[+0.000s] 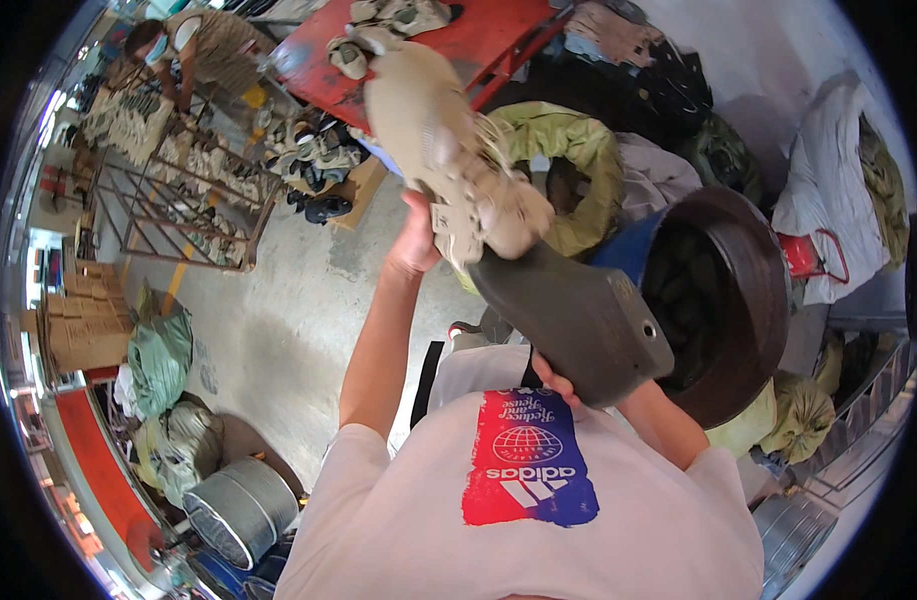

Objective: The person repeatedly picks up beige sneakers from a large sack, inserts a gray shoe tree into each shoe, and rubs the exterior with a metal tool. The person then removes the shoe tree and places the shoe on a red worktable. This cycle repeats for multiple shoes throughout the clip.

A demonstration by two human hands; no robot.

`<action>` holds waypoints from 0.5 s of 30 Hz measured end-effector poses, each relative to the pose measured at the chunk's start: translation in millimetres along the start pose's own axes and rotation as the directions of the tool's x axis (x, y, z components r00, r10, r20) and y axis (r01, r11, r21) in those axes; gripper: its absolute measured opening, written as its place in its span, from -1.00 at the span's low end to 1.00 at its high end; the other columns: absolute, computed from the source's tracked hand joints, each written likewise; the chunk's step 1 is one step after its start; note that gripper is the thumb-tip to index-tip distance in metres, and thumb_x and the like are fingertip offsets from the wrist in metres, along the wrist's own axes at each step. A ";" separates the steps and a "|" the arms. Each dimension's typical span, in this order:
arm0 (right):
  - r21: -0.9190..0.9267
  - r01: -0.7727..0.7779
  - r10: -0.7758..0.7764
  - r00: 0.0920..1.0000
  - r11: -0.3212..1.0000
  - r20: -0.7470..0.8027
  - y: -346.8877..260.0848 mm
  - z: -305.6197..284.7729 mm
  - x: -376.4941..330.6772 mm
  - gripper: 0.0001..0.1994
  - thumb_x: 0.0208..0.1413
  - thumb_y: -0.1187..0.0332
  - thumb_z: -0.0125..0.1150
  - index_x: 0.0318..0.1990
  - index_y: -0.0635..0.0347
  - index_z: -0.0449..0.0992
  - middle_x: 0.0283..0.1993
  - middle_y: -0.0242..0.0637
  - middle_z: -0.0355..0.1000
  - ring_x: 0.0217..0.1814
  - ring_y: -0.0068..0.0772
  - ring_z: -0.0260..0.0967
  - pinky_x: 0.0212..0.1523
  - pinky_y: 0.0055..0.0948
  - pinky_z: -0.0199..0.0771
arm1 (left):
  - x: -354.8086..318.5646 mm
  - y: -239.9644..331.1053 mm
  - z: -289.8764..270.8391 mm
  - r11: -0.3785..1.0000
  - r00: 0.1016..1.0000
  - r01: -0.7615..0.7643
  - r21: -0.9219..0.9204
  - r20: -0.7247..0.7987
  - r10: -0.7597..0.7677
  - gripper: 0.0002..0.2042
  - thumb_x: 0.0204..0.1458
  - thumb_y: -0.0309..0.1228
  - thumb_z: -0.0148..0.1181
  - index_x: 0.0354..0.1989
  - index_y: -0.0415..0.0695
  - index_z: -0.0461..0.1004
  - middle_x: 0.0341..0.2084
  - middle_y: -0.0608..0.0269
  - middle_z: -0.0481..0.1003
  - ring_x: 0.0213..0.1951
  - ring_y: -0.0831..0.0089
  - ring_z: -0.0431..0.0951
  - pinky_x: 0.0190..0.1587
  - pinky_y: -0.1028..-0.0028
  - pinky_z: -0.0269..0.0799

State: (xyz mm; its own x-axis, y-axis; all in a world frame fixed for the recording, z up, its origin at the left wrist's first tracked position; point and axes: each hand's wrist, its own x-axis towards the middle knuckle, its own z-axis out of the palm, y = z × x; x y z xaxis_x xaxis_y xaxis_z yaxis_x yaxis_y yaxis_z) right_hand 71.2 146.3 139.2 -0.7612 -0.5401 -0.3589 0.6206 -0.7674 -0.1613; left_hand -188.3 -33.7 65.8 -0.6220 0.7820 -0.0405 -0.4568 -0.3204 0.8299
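My left hand (415, 235) is closed on a beige lace-up shoe (418, 105), raised in front of me with its laced upper blurred. In my right hand (556, 380) is a dark grey shoe last (573, 315), with a round metal-rimmed hole near its wide end. Its narrower end meets the lower edge of the shoe; whether it reaches inside, I cannot tell. Most of my right hand is hidden behind the last.
A large drum (763, 290) holding dark pieces stands at the right, beside a yellow-green sack (578, 135). Ahead is a red table (318, 62) with shoes. Another person (213, 50) bends over metal shoe racks (143, 250) at the far left. Cartons (88, 325) and sacks line the left.
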 end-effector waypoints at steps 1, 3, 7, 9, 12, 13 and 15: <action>0.032 0.034 -0.036 0.997 0.999 0.065 3.2 5.2 20.7 -0.39 0.26 -0.07 0.02 0.02 0.48 0.43 -0.23 0.18 0.46 -0.46 -0.01 0.52 -0.49 -0.18 0.65 | -14.5 -6.3 -22.4 1.000 0.998 0.022 0.003 0.050 -0.022 0.16 -0.12 0.61 -0.19 0.51 -0.08 0.05 0.41 0.13 0.24 0.39 0.16 0.28 0.41 0.09 0.23; 0.083 0.069 -0.086 0.971 0.994 0.224 4.0 10.5 55.8 -0.39 0.29 -0.08 0.00 0.10 0.44 0.41 -0.12 0.20 0.47 -0.36 0.01 0.56 -0.40 -0.15 0.68 | -40.9 -1.4 -8.6 0.993 0.998 0.043 -0.114 -0.033 -0.047 0.19 -0.13 0.62 -0.19 0.54 -0.10 -0.02 0.45 0.05 0.16 0.43 0.10 0.22 0.43 0.05 0.19; -0.052 0.169 -0.177 0.956 0.984 -0.234 -0.9 33.4 94.8 -0.35 0.35 -0.13 -0.04 0.29 0.29 0.35 0.19 0.08 0.43 0.03 -0.05 0.54 -0.01 -0.09 0.64 | -85.5 -9.3 -39.7 0.936 0.972 -0.079 -0.342 -0.236 -0.004 0.02 0.10 0.53 -0.32 0.56 -0.02 -0.06 0.49 0.04 0.09 0.45 0.03 0.16 0.47 0.02 0.12; -0.170 0.280 -0.317 0.914 0.945 -0.255 -7.3 34.6 87.3 -0.32 0.36 -0.18 -0.01 0.38 0.18 0.30 0.34 -0.17 0.38 0.30 -0.23 0.40 0.35 -0.16 0.38 | -105.8 -12.6 -56.2 0.928 0.943 -0.127 -0.350 -0.333 0.003 -0.02 0.13 0.51 -0.30 0.55 0.01 -0.03 0.48 0.08 0.11 0.44 0.04 0.17 0.46 0.02 0.13; -0.558 0.408 -0.561 0.818 0.722 -0.128 -2.9 22.0 89.4 -0.25 0.31 -0.25 0.05 0.40 0.18 0.27 0.36 -0.20 0.37 0.35 -0.32 0.36 0.39 -0.23 0.31 | -113.8 -8.9 -72.8 0.938 0.904 -0.181 -0.294 -0.426 0.041 -0.02 0.11 0.52 -0.26 0.55 0.05 0.00 0.47 0.14 0.14 0.43 0.05 0.19 0.43 0.00 0.15; -0.544 0.423 -0.556 0.826 0.724 -0.097 -9.7 38.8 97.4 -0.27 0.22 -0.09 0.31 0.37 0.21 0.27 0.27 -0.21 0.42 0.28 -0.37 0.40 0.33 -0.27 0.37 | -111.7 -0.8 -73.1 0.946 0.891 -0.171 -0.274 -0.454 0.030 -0.01 0.10 0.53 -0.26 0.55 0.06 -0.01 0.48 0.15 0.13 0.43 0.05 0.18 0.44 0.00 0.14; -0.737 0.298 -0.640 0.733 0.606 -0.230 -21.5 67.9 114.0 -0.27 0.14 0.05 0.44 0.33 0.23 0.27 0.24 -0.20 0.43 0.21 -0.39 0.43 0.27 -0.30 0.42 | -116.1 14.2 -74.4 0.948 0.876 -0.177 -0.263 -0.482 0.030 -0.05 0.16 0.47 -0.27 0.55 0.00 -0.03 0.48 0.15 0.12 0.46 0.11 0.15 0.46 0.07 0.13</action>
State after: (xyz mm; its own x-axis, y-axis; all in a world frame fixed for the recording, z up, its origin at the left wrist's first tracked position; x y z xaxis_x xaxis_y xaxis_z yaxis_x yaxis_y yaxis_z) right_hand -41.7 77.8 164.1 -0.9119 0.1743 -0.3715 0.2885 -0.3715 -0.8825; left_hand -169.9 -168.8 40.9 -0.8650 0.4173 -0.2787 -0.4900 -0.5829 0.6482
